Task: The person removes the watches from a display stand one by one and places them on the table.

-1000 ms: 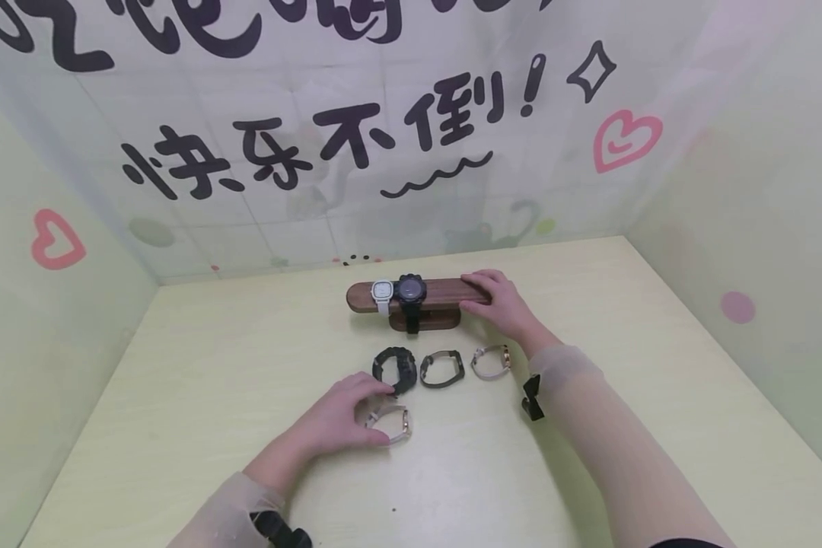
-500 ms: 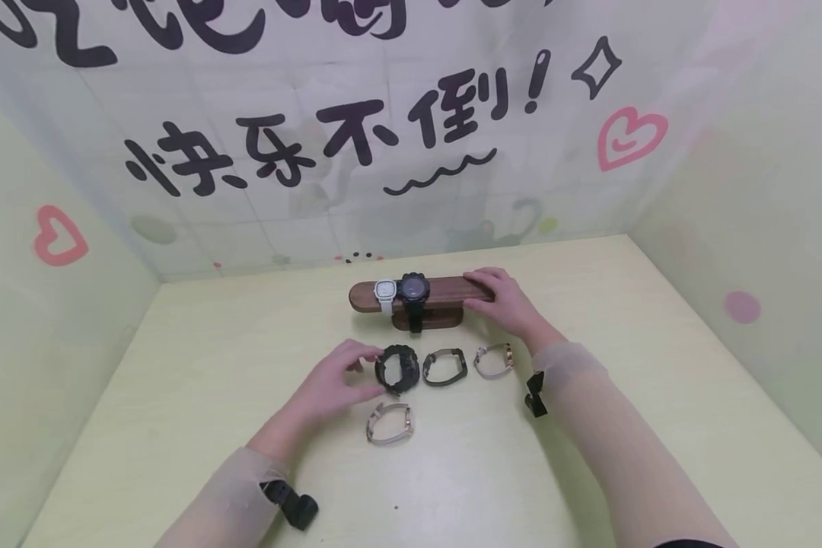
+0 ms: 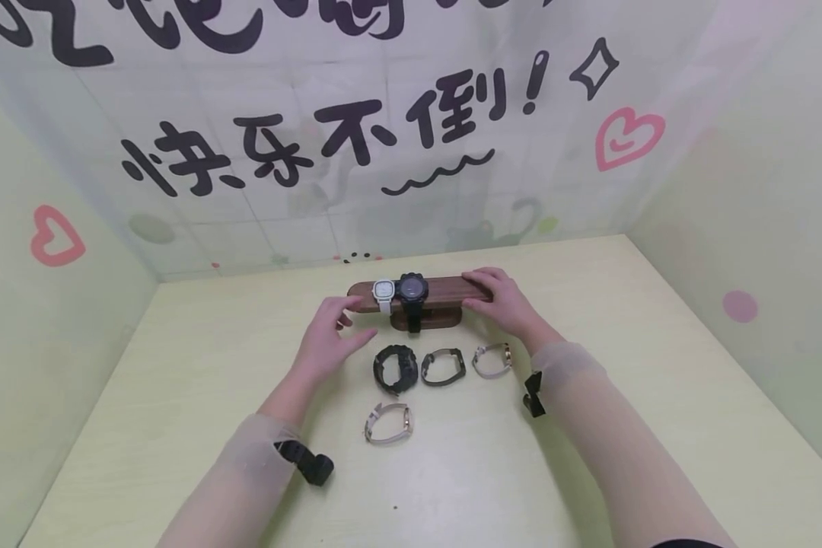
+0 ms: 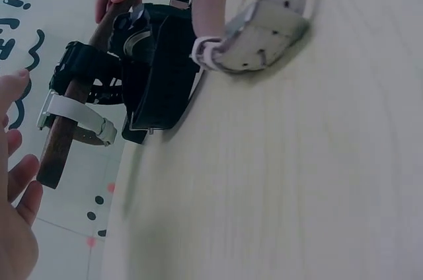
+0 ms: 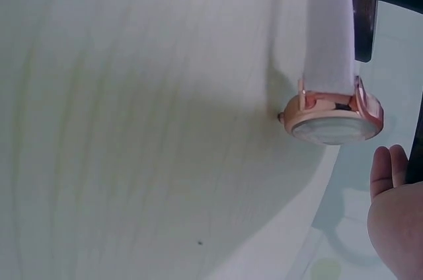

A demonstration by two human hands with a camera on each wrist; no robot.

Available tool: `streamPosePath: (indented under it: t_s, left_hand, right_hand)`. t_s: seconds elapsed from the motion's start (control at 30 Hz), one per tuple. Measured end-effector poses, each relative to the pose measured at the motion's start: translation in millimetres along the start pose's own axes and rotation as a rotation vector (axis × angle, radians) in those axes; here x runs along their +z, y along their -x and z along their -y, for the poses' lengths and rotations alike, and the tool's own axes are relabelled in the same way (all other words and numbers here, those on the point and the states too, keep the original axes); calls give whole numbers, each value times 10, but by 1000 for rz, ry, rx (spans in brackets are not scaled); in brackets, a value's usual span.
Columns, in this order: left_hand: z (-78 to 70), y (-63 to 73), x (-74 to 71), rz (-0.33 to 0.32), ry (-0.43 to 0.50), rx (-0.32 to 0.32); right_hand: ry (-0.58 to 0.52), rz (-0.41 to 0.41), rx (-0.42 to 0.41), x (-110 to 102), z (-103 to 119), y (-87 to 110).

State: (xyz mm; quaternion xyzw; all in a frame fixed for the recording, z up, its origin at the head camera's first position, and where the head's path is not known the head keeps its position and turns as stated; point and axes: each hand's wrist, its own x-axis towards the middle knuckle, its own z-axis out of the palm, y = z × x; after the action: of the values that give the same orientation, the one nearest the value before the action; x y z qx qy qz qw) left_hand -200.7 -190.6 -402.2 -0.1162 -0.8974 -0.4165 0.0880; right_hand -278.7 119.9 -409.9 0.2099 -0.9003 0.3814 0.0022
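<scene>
A dark wooden watch stand [image 3: 452, 292] carries a white square watch [image 3: 383, 289] and a black round watch [image 3: 412, 288] on its bar. My right hand [image 3: 503, 301] holds the bar's right end, thumb in front and fingers over the top. At the left end my left hand [image 3: 325, 339] has its fingertips at the wood, thumb spread away and nothing in its grasp. In the left wrist view, fingers [image 4: 25, 174] meet the bar's tip. Closer to me lie a black chunky watch [image 3: 406, 370], a dark slim-banded watch [image 3: 444, 367] and a pale watch with a rose-gold case [image 3: 507, 356].
Another pale-strapped watch [image 3: 389, 424] lies in front of that row. Everything rests on a light wooden table [image 3: 246, 335], enclosed by a printed back wall [image 3: 260, 221] and side walls. Black wrist cameras [image 3: 308, 462] are strapped to both forearms.
My left hand has moved up and away from the front pale watch, past the black chunky watch, to the stand's left end. The right hand has stayed on the stand.
</scene>
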Motion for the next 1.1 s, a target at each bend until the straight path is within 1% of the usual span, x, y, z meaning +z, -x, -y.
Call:
streamPosePath:
  t_s: [0.17, 0.33, 0.57, 0.83, 1.1]
  left_hand:
    - [19, -144, -19, -22, -6, 3]
    - [27, -246, -20, -13, -20, 26]
    - [26, -384, -15, 31, -63, 66]
    - [-5, -536, -16, 110, -122, 79]
    - [-5, -604, -1, 145, -201, 103]
  right_hand:
    - [-1, 5, 2, 4, -7, -4]
    - [-1, 8, 3, -1, 3, -7]
    - [9, 0, -5, -11, 1, -9]
    - [16, 9, 1, -13, -2, -8]
    - [19, 12, 9, -12, -4, -18]
